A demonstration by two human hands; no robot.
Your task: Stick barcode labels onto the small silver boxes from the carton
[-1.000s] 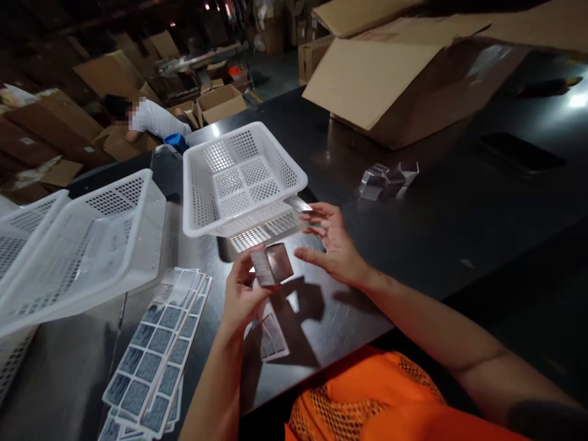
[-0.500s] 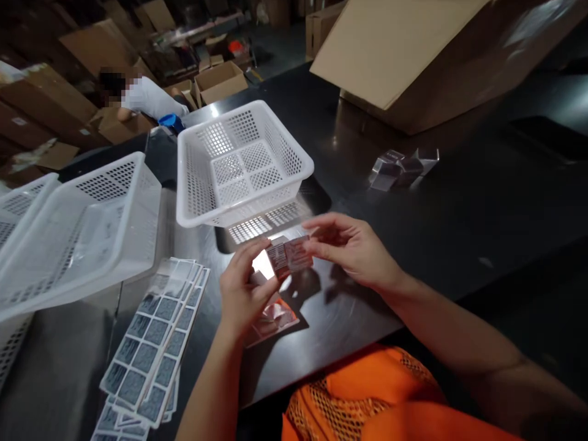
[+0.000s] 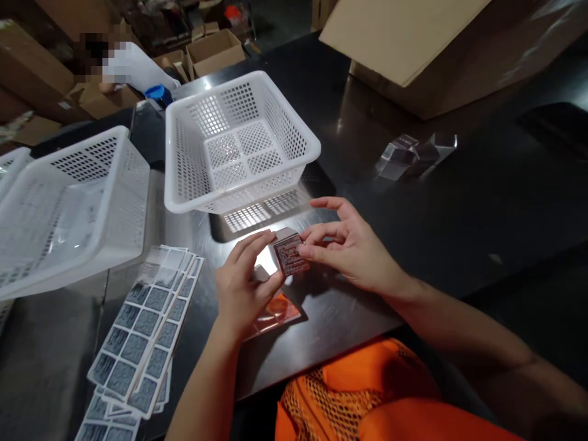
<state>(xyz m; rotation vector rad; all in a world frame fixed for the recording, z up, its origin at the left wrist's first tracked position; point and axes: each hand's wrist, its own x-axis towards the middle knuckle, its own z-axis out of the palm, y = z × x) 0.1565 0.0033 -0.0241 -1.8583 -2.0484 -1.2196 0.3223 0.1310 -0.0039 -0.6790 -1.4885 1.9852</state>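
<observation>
My left hand [image 3: 248, 285] is closed around a small carton [image 3: 285, 233], held tilted above the metal table. A clear label with fine white print [image 3: 293, 254] lies over the carton's dark reddish face. My right hand [image 3: 342, 248] has its thumb and a bent finger at the label's right edge, with the upper finger stretched out. Under my left hand, a shiny orange-tinted flat piece [image 3: 278, 311] rests on the table, partly hidden. Left of it lie stacked label sheets [image 3: 138, 331] with rows of grey squares.
A white perforated basket [image 3: 312, 150] stands ahead, with more white baskets [image 3: 124, 202] at left. Clear folded plastic boxes [image 3: 413, 156] lie at right, before a large cardboard box [image 3: 395, 43]. A person in white [image 3: 133, 64] bends among cartons beyond the table.
The printed label, held out to the carton's right before, now lies over its face. My right hand has shifted slightly left and its upper finger has lifted. The camera view has tilted down.
</observation>
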